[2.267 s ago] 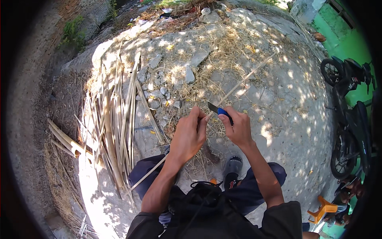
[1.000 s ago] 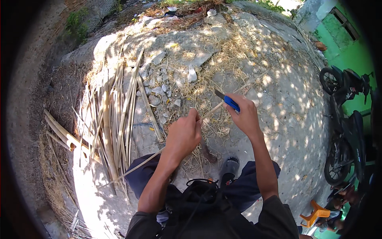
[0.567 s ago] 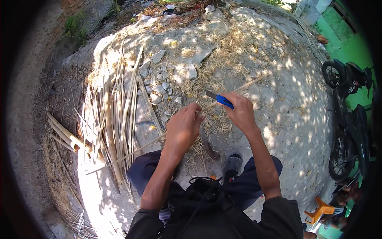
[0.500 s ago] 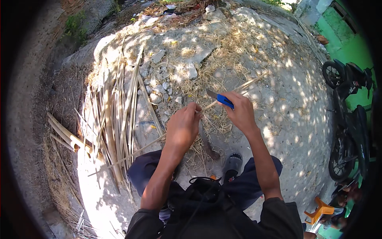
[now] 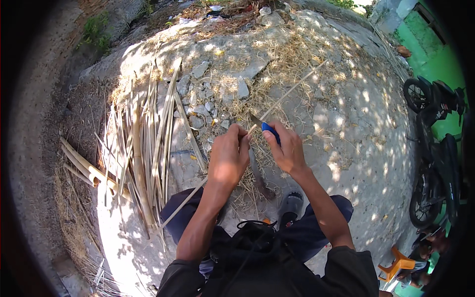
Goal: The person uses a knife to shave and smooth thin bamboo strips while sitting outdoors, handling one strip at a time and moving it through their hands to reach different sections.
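My left hand point(image 5: 229, 154) is closed on a long, thin bamboo strip point(image 5: 296, 88), pinching it between thumb and fingers. The strip runs from beside my left thigh, under my left wrist, and out to the upper right. In my right hand point(image 5: 288, 150) is a knife with a blue handle point(image 5: 270, 132). Its blade point(image 5: 256, 120) lies at the strip, just beyond my left fingertips; whether it touches is too small to tell. Below my hands, a dark-ended tool or stick point(image 5: 261, 184) lies on the ground among curled shavings point(image 5: 246, 194).
Many split bamboo strips point(image 5: 161, 133) lie in a heap on the left, near thicker bamboo poles point(image 5: 81, 163). Shavings and broken stones point(image 5: 200, 110) cover the ground ahead. Motorcycles point(image 5: 429, 163) stand on the right; an orange plastic chair point(image 5: 396, 265) and a person are at the lower right.
My right hand has come down and left, bringing the knife close to my left fingers. The strip has swung steeper, its far end higher and its near end closer to my thigh.
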`<state>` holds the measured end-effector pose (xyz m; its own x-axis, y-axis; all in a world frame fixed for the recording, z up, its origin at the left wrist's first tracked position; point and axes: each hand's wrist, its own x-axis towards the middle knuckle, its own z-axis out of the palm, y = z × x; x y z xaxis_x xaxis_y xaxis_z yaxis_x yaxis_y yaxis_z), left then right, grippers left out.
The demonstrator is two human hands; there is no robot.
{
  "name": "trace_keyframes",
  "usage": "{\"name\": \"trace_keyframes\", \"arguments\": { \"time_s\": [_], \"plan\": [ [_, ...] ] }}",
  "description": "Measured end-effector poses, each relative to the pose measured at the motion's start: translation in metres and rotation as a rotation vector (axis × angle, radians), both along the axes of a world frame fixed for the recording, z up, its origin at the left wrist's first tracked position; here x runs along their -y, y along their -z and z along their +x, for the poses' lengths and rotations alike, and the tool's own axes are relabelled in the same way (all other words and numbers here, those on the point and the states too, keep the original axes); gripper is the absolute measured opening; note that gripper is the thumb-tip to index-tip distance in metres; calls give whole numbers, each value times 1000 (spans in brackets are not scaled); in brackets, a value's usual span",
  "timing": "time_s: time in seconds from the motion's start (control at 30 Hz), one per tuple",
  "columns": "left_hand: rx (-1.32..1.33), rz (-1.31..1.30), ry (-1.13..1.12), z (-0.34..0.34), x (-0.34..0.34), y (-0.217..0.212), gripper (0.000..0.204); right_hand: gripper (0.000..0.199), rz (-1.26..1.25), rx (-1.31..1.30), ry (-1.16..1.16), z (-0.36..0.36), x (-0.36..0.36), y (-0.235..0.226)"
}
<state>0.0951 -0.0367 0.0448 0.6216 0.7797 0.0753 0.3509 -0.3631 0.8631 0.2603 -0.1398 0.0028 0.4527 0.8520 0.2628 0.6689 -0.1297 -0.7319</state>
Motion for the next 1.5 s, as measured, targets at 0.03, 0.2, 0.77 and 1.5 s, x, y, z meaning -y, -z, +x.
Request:
{"name": "trace_keyframes", "arguments": {
  "time_s": [0.03,0.2,0.77,1.5],
  "plan": [
    [3,25,-4,-1,-1,2,11,35,12,-13,-26,-4,0,1],
    [83,87,-18,-2,-1,11,12,36,19,-50,-90,-6,-2,9],
    [89,145,-24,1,5,3,10,32,126,106,-8,0,-3,13],
    [18,167,-8,-6,16,-7,10,35,-17,108,264,71,-2,31]
  ]
}}
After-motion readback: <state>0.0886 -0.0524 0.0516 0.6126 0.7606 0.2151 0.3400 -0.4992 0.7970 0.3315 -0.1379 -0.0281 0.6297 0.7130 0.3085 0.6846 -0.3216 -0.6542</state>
